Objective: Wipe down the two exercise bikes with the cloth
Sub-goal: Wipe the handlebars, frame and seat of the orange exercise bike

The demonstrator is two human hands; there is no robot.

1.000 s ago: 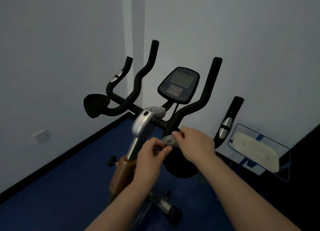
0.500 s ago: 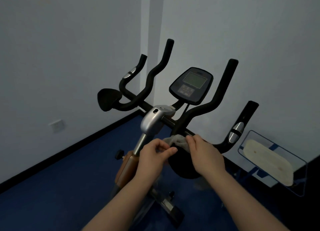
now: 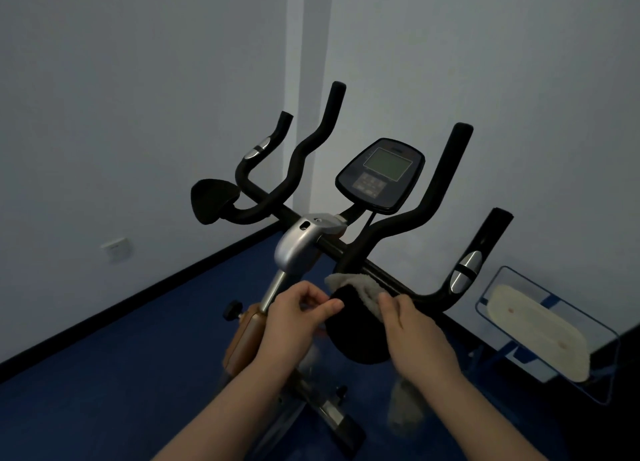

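**Grey cloth draped over the bike's right elbow pad**

White wall fills the left, with a socket point(image 3: 116, 249) low down near the blue floor point(image 3: 104, 374). Moving right, the bike point(image 3: 298, 249) stands in the corner: a left elbow pad point(image 3: 213, 201), black handlebars point(image 3: 311, 149), a silver stem and a console point(image 3: 381, 173) at centre. The left hand point(image 3: 294, 317) is beside the stem, fingers curled with thumb and forefinger pinched together; whether a bit of cloth is between them, I cannot tell. Just right of it, the cloth point(image 3: 360, 285) lies over the top edge of the right elbow pad point(image 3: 356, 336), touching the crossbar. The right hand point(image 3: 415, 329) holds the cloth's right end under its curled fingers. At the far right a clear tray point(image 3: 540, 325) leans by the wall.
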